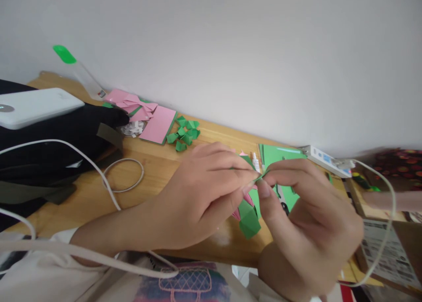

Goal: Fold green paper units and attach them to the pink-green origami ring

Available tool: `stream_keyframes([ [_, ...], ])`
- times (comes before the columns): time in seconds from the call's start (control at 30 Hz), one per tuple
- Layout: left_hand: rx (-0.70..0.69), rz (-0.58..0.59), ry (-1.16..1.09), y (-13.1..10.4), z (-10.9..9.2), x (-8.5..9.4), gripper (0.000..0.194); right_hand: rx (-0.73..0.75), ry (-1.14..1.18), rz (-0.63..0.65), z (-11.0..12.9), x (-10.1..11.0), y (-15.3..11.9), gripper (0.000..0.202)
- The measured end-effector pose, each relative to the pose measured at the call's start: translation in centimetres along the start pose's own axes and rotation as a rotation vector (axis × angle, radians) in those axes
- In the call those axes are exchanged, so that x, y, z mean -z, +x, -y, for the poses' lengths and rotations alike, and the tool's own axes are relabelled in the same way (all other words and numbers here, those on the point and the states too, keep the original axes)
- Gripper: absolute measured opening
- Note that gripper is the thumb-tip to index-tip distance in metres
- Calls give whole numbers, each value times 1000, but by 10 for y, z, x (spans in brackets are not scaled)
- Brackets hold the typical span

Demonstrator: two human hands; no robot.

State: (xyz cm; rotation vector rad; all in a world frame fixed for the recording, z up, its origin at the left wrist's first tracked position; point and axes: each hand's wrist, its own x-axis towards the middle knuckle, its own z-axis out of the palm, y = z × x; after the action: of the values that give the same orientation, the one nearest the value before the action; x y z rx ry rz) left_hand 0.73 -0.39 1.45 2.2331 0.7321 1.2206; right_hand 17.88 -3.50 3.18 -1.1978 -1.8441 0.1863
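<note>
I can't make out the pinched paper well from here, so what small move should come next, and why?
Probably ease the right hand's thumb back slightly while the left hand holds the green paper. The fingertips of both hands meet on it and cover most of it, so its shape can't be checked from this view.

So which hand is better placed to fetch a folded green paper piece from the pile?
Likely left: the left hand is nearer the folded green pieces; the right hand is farther across. Both pinch green paper, so left must release first.
</note>
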Motion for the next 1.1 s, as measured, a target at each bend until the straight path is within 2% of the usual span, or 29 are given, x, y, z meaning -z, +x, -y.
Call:
stream_keyframes([
  [0.37,-57,-16,205,-3,2,-4,19,26,-217,17,2,-1,-1,6],
  [0.47,-116,-14,320,-2,2,-6,21,18,-226,6,3,-1,-2,7],
  [0.63,-257,-77,464,0,4,-8,16,11,-280,-20,1,-2,-4,8],
  [0.77,-247,-24,377,1,8,-6,19,0,-248,8,0,-1,-3,9],
  [0.97,-61,18,20,5,12,-3,21,10,-149,108,1,7,3,10],
  [1.1,10,57,-151,9,12,0,21,-15,-22,116,0,11,4,11],
])
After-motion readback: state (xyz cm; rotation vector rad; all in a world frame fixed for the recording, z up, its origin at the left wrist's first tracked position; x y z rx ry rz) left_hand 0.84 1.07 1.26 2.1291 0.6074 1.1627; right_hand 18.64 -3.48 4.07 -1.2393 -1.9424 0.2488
